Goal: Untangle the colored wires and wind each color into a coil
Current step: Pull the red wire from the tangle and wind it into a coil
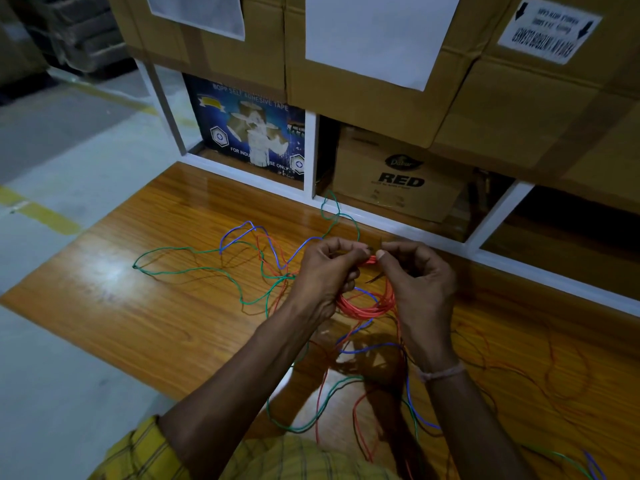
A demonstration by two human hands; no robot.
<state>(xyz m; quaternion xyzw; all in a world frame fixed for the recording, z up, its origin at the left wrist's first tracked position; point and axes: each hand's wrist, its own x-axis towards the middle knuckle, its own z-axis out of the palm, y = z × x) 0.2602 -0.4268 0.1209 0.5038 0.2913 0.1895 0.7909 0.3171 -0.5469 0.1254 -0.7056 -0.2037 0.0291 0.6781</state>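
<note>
Red coil [369, 306] pinched at its top by both hands.
Left hand [323, 271] and right hand [420, 285] fingers clamped on it above the bench [138, 306]; green wire [194, 268] and blue wire [242, 233] spread loose beside.

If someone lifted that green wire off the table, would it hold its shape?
Probably not: the green wire lies in loose wavy loops, so it likely droops. It looks thin, so probably light. Crossing the blue wire, it may drag it.
</note>
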